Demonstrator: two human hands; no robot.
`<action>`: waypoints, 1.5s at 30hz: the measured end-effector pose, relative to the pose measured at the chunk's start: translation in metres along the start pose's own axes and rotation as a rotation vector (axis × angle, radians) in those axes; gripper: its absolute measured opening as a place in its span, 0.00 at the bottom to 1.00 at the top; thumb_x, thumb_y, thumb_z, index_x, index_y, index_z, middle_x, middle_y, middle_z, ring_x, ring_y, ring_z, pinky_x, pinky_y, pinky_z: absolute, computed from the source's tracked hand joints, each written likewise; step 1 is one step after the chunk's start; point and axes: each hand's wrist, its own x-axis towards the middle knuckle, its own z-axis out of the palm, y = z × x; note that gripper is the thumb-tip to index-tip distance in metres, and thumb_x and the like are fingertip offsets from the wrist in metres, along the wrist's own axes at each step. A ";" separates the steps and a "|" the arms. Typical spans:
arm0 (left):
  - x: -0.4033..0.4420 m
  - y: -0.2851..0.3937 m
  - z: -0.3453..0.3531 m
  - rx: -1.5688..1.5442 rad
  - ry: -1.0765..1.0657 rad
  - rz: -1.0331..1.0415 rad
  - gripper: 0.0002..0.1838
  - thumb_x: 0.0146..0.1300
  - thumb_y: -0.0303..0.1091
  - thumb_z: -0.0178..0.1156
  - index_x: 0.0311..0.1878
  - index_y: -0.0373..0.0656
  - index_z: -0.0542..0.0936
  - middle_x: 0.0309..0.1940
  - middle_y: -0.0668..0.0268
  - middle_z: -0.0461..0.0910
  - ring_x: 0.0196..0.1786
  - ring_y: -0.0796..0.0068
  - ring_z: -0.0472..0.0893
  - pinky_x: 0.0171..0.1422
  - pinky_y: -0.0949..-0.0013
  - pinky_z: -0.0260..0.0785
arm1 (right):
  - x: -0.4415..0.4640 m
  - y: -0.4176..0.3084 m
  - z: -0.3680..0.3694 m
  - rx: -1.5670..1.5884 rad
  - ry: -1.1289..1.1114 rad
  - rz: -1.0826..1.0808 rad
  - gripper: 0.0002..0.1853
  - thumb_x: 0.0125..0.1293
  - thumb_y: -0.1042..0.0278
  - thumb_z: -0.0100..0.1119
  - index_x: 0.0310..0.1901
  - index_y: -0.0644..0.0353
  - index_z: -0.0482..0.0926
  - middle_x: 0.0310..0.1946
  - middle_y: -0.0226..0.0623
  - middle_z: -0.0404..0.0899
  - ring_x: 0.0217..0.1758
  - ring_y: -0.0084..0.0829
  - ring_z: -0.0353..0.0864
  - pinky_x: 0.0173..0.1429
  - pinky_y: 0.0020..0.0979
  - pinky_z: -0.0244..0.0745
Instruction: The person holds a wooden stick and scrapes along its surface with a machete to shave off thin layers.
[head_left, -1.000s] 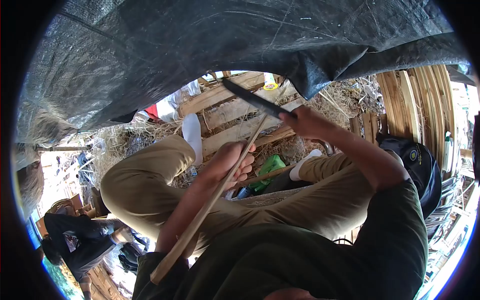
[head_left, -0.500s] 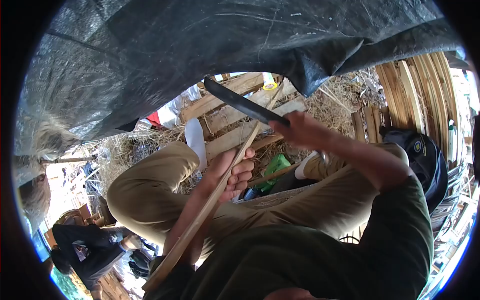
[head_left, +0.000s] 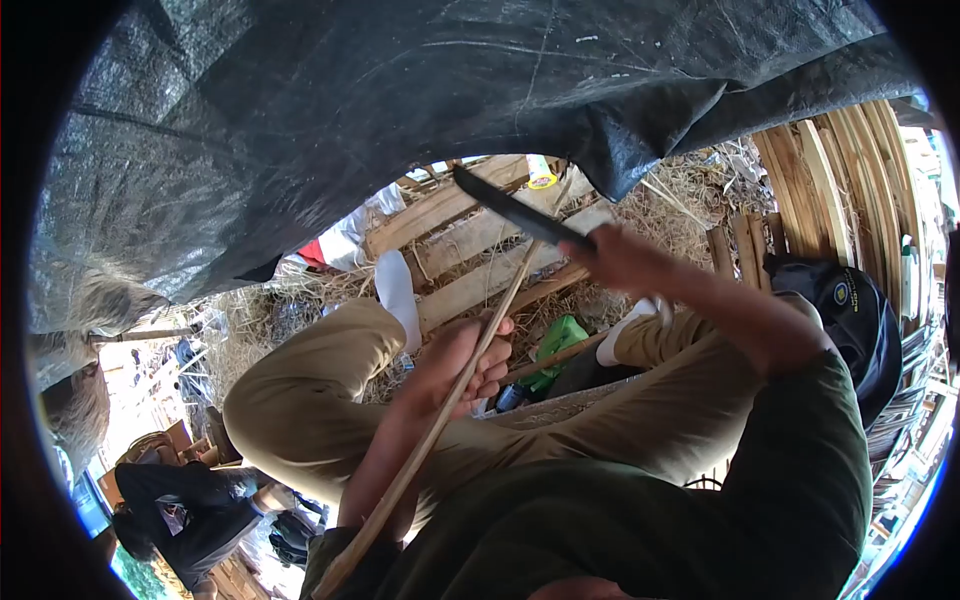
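My left hand (head_left: 465, 362) is closed around a long, thin wooden strip (head_left: 432, 432), which slants from beside my left arm up toward the pallet. In my right hand (head_left: 620, 260) is the handle end of a machete (head_left: 515, 212). Its dark blade points up and to the left and crosses the strip's upper part, above my left hand. Whether the blade touches the wood I cannot tell. The fingers of my right hand are slightly blurred.
A black tarp (head_left: 330, 110) hangs overhead. Beyond my legs lie a wooden pallet (head_left: 465, 245), straw and a green bag (head_left: 560, 345). Stacked boards (head_left: 840, 190) and a black backpack (head_left: 835, 310) are at the right. Another person (head_left: 190, 510) sits at the lower left.
The machete first moved left and down along the strip, then came back to the right, its blade turning slightly. The left hand kept its hold while the strip's lower end shifted a little.
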 end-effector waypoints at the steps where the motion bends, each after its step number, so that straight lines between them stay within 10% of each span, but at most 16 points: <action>1: -0.001 -0.001 0.004 0.011 0.014 0.000 0.08 0.74 0.42 0.48 0.40 0.51 0.70 0.11 0.79 0.58 0.09 0.86 0.53 0.09 0.79 0.46 | -0.008 -0.002 0.020 0.030 0.048 -0.105 0.31 0.73 0.43 0.50 0.30 0.69 0.79 0.19 0.49 0.79 0.24 0.45 0.84 0.28 0.46 0.76; 5: -0.003 -0.005 0.002 -0.008 0.021 -0.024 0.07 0.75 0.41 0.47 0.41 0.51 0.70 0.11 0.80 0.58 0.09 0.87 0.54 0.10 0.78 0.46 | -0.006 0.017 0.038 -0.173 0.215 -0.454 0.26 0.73 0.48 0.52 0.35 0.70 0.80 0.19 0.49 0.77 0.20 0.52 0.81 0.26 0.49 0.77; 7: 0.000 -0.002 -0.001 -0.020 0.016 -0.004 0.07 0.75 0.41 0.46 0.41 0.51 0.71 0.11 0.80 0.59 0.09 0.87 0.54 0.10 0.79 0.45 | 0.006 0.009 0.006 -0.056 -0.013 -0.097 0.18 0.72 0.57 0.54 0.40 0.68 0.80 0.18 0.38 0.74 0.14 0.41 0.75 0.20 0.41 0.75; 12: -0.003 -0.002 -0.001 -0.068 -0.043 -0.024 0.07 0.74 0.39 0.46 0.40 0.49 0.69 0.13 0.78 0.59 0.11 0.85 0.54 0.13 0.77 0.46 | -0.013 0.019 0.051 -0.771 0.338 -0.696 0.18 0.75 0.56 0.50 0.44 0.65 0.80 0.16 0.39 0.73 0.15 0.36 0.77 0.18 0.40 0.70; 14: -0.001 -0.002 0.002 -0.056 -0.033 -0.012 0.07 0.75 0.39 0.45 0.41 0.50 0.70 0.13 0.78 0.59 0.11 0.86 0.55 0.12 0.78 0.46 | -0.015 -0.005 0.029 0.033 -0.037 -0.271 0.16 0.75 0.60 0.50 0.47 0.66 0.79 0.15 0.35 0.71 0.14 0.35 0.76 0.18 0.38 0.69; 23: 0.004 -0.008 0.018 -0.006 0.015 0.025 0.06 0.75 0.38 0.46 0.41 0.50 0.70 0.12 0.79 0.60 0.10 0.87 0.56 0.12 0.79 0.46 | -0.021 0.000 0.038 -0.227 0.180 -0.473 0.24 0.74 0.50 0.51 0.38 0.69 0.80 0.20 0.48 0.78 0.22 0.45 0.82 0.28 0.44 0.76; 30: 0.031 -0.026 0.017 0.140 0.118 0.114 0.09 0.73 0.40 0.47 0.40 0.46 0.70 0.13 0.75 0.61 0.11 0.83 0.59 0.12 0.75 0.49 | -0.038 -0.035 -0.005 0.031 -0.196 0.079 0.38 0.61 0.29 0.58 0.32 0.69 0.83 0.17 0.41 0.79 0.19 0.36 0.83 0.27 0.38 0.79; 45: 0.039 -0.018 0.046 0.278 0.159 0.163 0.10 0.76 0.38 0.41 0.41 0.45 0.69 0.15 0.75 0.63 0.12 0.85 0.60 0.13 0.77 0.49 | -0.034 -0.023 0.009 0.251 -0.099 0.146 0.34 0.72 0.40 0.48 0.30 0.72 0.77 0.13 0.39 0.74 0.13 0.33 0.76 0.20 0.39 0.73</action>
